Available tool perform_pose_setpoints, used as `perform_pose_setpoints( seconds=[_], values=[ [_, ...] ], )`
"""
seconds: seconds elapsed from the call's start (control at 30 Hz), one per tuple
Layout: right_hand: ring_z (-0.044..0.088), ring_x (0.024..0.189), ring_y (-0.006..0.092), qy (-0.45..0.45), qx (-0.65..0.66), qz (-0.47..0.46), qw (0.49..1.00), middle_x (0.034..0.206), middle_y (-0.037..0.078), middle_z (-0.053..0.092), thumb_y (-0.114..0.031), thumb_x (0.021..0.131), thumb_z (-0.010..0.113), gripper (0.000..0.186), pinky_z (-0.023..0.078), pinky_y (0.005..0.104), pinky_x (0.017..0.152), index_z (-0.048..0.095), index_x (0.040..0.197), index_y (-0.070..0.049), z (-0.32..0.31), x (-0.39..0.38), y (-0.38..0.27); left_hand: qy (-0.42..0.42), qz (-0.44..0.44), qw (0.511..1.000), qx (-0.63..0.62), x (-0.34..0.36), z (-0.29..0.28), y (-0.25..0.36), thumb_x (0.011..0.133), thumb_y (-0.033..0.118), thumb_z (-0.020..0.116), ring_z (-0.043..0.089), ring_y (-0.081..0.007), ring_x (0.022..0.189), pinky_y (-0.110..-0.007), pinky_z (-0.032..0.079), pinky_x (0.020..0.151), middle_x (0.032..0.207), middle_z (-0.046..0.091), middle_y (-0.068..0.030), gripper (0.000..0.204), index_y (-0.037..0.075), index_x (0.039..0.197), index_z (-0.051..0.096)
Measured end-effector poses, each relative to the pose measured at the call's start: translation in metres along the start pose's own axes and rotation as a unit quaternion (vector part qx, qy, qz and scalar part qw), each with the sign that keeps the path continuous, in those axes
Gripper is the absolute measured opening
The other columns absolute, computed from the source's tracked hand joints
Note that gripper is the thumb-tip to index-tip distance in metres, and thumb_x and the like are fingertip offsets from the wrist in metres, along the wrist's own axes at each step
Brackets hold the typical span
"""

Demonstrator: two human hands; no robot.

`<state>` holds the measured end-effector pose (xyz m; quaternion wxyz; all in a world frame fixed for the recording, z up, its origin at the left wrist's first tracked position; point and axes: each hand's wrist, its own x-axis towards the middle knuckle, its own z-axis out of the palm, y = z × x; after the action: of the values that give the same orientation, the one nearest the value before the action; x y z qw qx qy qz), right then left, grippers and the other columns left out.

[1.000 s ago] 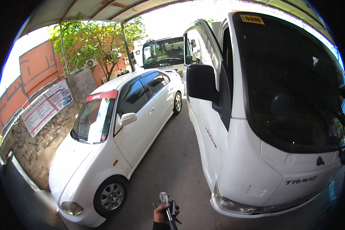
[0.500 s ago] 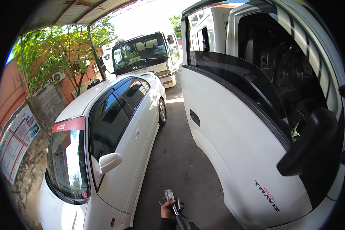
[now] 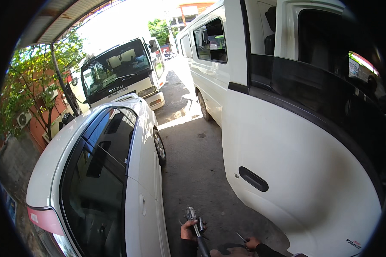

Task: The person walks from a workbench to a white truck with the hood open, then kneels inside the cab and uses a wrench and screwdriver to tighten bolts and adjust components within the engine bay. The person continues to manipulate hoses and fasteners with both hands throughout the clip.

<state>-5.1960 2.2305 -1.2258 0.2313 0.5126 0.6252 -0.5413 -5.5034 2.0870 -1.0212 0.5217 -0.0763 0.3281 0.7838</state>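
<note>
At the lower middle, my left hand is closed around a hand tool with a silver metal head and a long dark handle. A short dark cylinder shows beside the tool in the same grip; the exact kind of either is unclear. To the right, near the lower edge, my right hand is closed on a thin pointed metal tool, its tip directed up and left. Both hands are over the pavement, apart from the vehicles.
A white car stands close on the left. On the right, a white van's open door juts into the passage. Ahead are the van's side and a parked truck. Dark pavement runs between them.
The view has moved forward along the passage, so the car and van door appear nearer. My right hand with its thin tool has come into view; my left hand keeps its grip.
</note>
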Motion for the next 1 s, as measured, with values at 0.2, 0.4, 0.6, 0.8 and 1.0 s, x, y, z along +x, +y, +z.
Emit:
perform_pose_setpoints(
  seconds=[0.2,0.4,0.6,0.8,1.0],
  values=[
    [0.066,0.095,0.0309,0.089,0.091,-0.007,0.992,0.112,0.020,0.066,-0.018,0.084,0.055,0.036,0.053,0.0393,0.082,0.065,0.115,-0.002,0.019,0.141,-0.055,-0.122,-0.082,0.985,0.085,0.154,0.092,0.121,0.072,0.006,0.060,0.062,-0.0320,0.080,-0.042,0.055,0.067,0.084,0.060,-0.0171,0.029,-0.004,0.098,0.053],
    [0.066,0.095,0.0342,0.218,0.097,-0.001,0.971,0.105,0.021,0.068,-0.025,0.080,0.059,0.040,0.051,0.0433,0.082,0.064,0.114,-0.004,-0.063,0.236,-0.264,-0.168,-0.116,0.974,0.100,0.376,0.116,0.171,0.071,0.008,0.060,0.061,-0.0333,0.086,-0.043,0.053,0.070,0.096,0.063,-0.0168,0.043,0.001,0.113,0.053],
    [0.063,0.090,0.0359,0.305,0.228,-0.152,0.912,0.095,0.019,0.065,-0.029,0.081,0.061,0.033,0.048,0.0429,0.080,0.062,0.101,-0.003,-0.188,0.254,-0.492,-0.230,-0.212,0.928,0.204,0.512,0.213,0.219,0.068,0.010,0.063,0.061,-0.0346,0.088,-0.042,0.052,0.068,0.102,0.063,-0.0171,0.054,0.003,0.120,0.052],
    [0.047,0.064,0.0030,0.379,0.511,-0.433,0.639,0.074,-0.006,0.053,-0.016,0.088,0.068,0.012,0.040,0.0210,0.055,0.062,0.095,-0.009,-0.393,0.189,-0.555,-0.331,-0.392,0.826,0.232,0.648,0.279,0.198,0.068,0.010,0.064,0.059,-0.0290,0.086,-0.040,0.053,0.065,0.108,0.062,-0.0170,0.060,-0.005,0.124,0.050],
    [0.057,0.071,0.0061,0.553,0.412,-0.524,0.499,0.082,-0.002,0.062,-0.017,0.086,0.074,0.033,0.043,0.0200,0.062,0.066,0.115,-0.004,-0.508,0.028,-0.503,-0.463,-0.559,0.628,0.281,0.749,0.336,0.134,0.063,0.006,0.065,0.059,-0.0284,0.077,-0.041,0.057,0.062,0.094,0.058,-0.0141,0.058,0.004,0.120,0.053]
  ],
)
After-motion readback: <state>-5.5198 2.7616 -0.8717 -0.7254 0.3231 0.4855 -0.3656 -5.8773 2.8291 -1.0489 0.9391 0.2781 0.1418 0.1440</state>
